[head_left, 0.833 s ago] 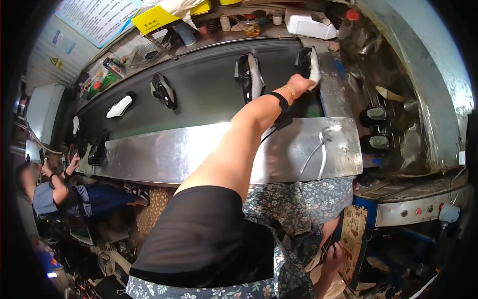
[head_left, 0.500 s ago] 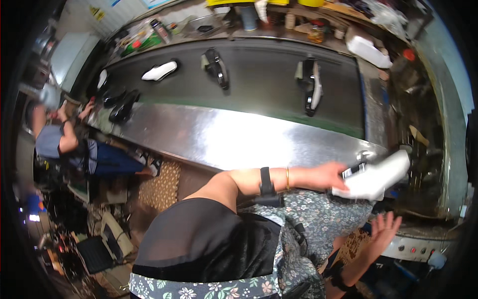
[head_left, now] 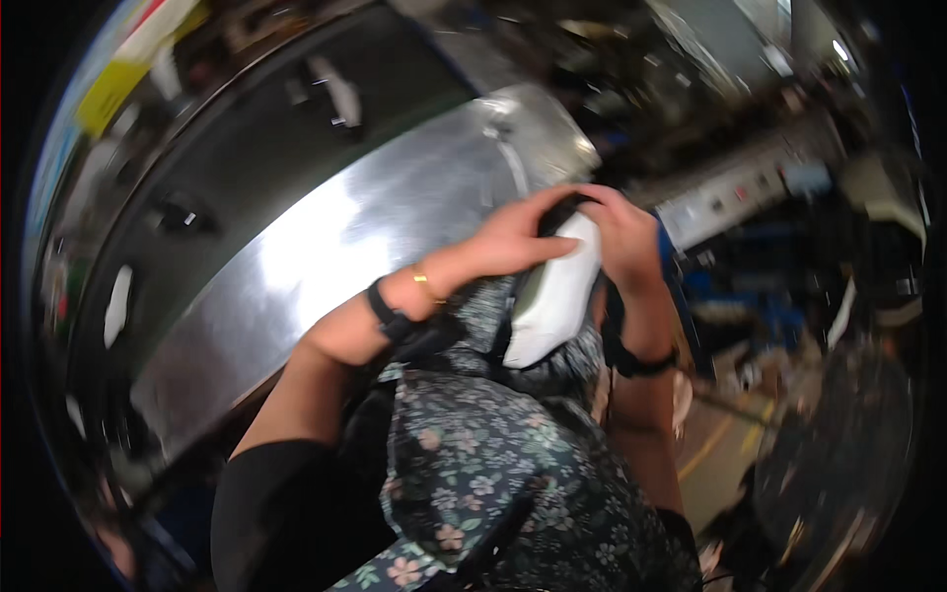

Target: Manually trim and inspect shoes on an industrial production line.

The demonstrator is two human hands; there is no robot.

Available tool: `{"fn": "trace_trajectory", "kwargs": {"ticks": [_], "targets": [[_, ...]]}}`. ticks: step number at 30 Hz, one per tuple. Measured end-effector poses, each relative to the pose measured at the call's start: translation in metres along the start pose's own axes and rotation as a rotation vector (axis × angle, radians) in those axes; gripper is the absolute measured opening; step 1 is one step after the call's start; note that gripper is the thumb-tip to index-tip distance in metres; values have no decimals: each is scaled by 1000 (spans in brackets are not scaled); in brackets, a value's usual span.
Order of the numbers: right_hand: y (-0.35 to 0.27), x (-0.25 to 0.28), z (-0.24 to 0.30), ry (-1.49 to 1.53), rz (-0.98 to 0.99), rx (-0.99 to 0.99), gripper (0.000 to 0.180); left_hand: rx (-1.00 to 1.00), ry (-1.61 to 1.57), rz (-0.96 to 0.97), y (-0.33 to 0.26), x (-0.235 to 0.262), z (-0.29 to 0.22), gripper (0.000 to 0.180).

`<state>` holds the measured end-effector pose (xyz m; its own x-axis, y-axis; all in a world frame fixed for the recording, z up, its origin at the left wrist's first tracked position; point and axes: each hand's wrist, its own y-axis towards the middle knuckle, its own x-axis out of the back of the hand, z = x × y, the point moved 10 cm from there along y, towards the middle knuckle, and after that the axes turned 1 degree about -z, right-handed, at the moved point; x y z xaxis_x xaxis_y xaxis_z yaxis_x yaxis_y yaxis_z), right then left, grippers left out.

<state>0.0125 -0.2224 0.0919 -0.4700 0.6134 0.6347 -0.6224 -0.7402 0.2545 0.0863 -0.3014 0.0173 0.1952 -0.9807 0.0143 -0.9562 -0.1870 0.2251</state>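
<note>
In front of my body I hold a shoe (head_left: 560, 301), its long pale white sole turned toward me and tapering to a point at the bottom. A dark part of it shows at the top between my fingers. My left hand (head_left: 518, 239) grips it from the left, with the thumb lying on the white surface. On the other side my right hand (head_left: 628, 240) is bent around the upper end. The fingertips of both hands meet near the top, where they are partly hidden and blurred.
A shiny metal ledge (head_left: 326, 237) runs along my left. Beyond it, the dark conveyor belt (head_left: 261, 168) carries blurred shoes, one with a white side (head_left: 340, 97). A pale control panel (head_left: 725, 205) with buttons stands to the right of my hands.
My view has swung to the right. My left hand has brought the white-soled shoe in close to my body. My right hand, open and empty before, now grips the shoe too.
</note>
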Motion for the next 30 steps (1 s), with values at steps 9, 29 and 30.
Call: {"fn": "trace_trajectory", "kwargs": {"ticks": [9, 29, 30], "targets": [[-112, -42, -98, 677, -233, -249, 51, 276, -124, -57, 29, -19, 72, 61], [-101, -61, -100, -263, 426, -518, 50, 432, -336, -121, 2, -22, 87, 50], [-92, -66, -73, -632, 418, -209, 32, 426, -299, -121, 1, -22, 85, 51]]}}
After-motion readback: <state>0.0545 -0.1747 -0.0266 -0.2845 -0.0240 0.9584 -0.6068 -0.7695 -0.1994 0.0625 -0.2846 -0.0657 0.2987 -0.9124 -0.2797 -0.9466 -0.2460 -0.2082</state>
